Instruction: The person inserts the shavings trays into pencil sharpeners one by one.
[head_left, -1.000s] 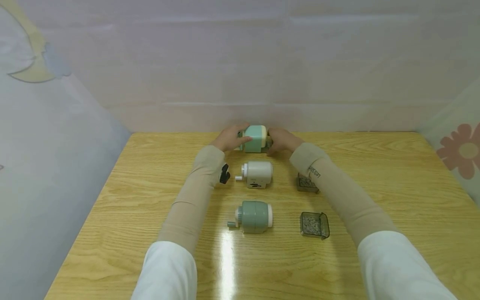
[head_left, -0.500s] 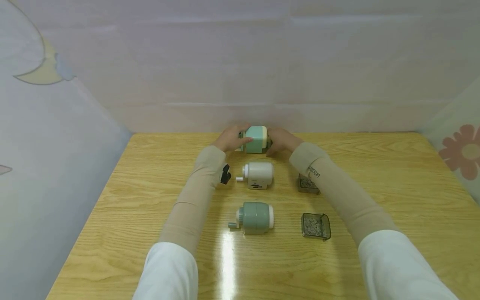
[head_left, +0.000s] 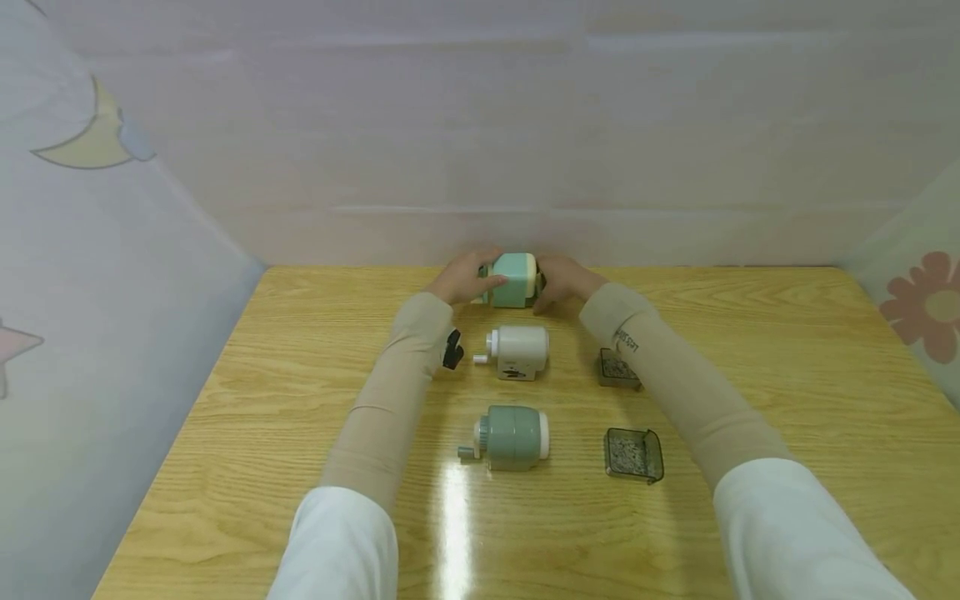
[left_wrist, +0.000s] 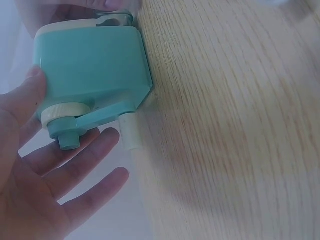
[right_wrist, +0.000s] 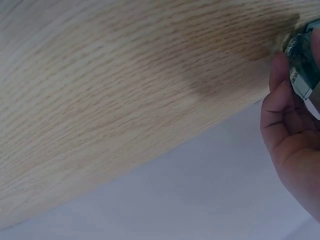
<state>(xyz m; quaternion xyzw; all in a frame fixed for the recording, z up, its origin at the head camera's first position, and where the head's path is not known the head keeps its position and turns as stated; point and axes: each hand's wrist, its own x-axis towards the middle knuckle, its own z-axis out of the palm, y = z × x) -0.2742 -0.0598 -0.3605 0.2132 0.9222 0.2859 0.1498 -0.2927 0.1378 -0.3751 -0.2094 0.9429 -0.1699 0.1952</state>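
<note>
A turquoise crank pencil sharpener point(head_left: 513, 280) with a cream end stands at the table's far edge. My left hand point(head_left: 463, 278) holds it from the left by thumb and index finger. In the left wrist view, its crank point(left_wrist: 107, 116) points toward my palm, and the other fingers point(left_wrist: 97, 192) spread loosely below. At the sharpener's right end, my right hand point(head_left: 562, 282) pinches its dark translucent shavings drawer point(right_wrist: 302, 62). How far out the drawer sits is partly hidden by the fingers.
Nearer stand a white crank sharpener point(head_left: 522, 350) and a green one point(head_left: 514, 437). Two smoky drawers with shavings, one behind point(head_left: 618, 369) my right sleeve and one nearer point(head_left: 633, 456), lie right of them. A black object point(head_left: 453, 348) shows beside my left sleeve. A wall covering rises behind the table.
The view has shifted slightly. Both hands stay on the turquoise sharpener, and a little more dark drawer seems to show between it and my right fingers.
</note>
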